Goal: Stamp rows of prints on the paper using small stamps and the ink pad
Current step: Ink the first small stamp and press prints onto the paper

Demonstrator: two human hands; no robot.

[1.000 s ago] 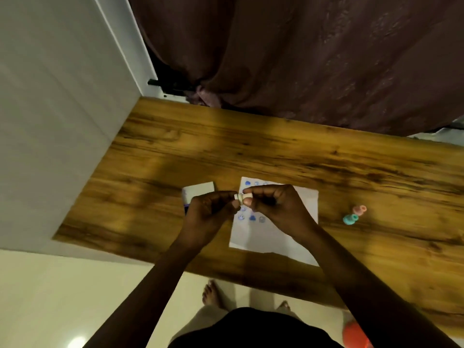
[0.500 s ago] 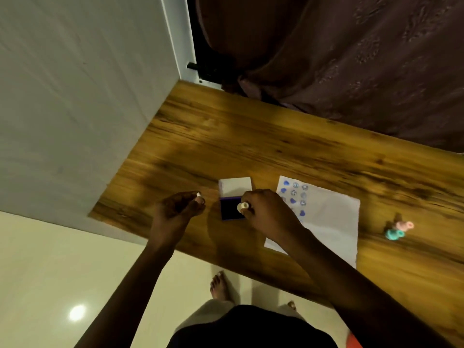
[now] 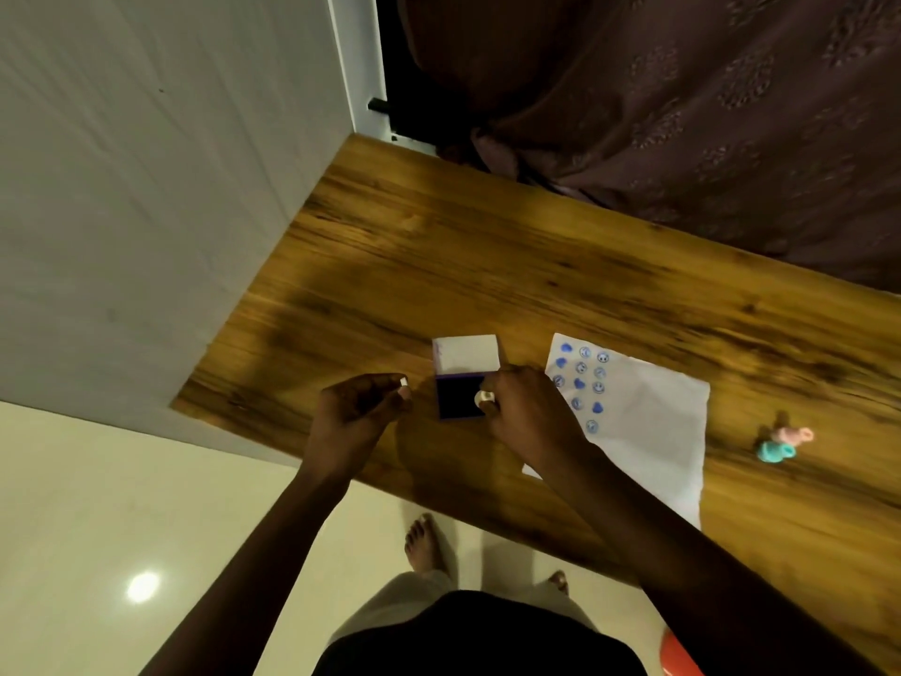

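A white paper lies on the wooden table, with rows of blue prints along its left side. To its left sits the ink pad, its dark pad showing and its white lid flipped back. My right hand grips a small cream stamp and holds it on the dark pad. My left hand hovers left of the pad, pinching a small white cap at its fingertips.
A pink stamp and a teal stamp lie on the table right of the paper. A white wall borders the table on the left, a dark curtain hangs behind. The table's front edge runs close to my body.
A second ago both hands held the stamp together over the paper. They have come apart: the left keeps the cap, the right carried the stamp left onto the ink pad.
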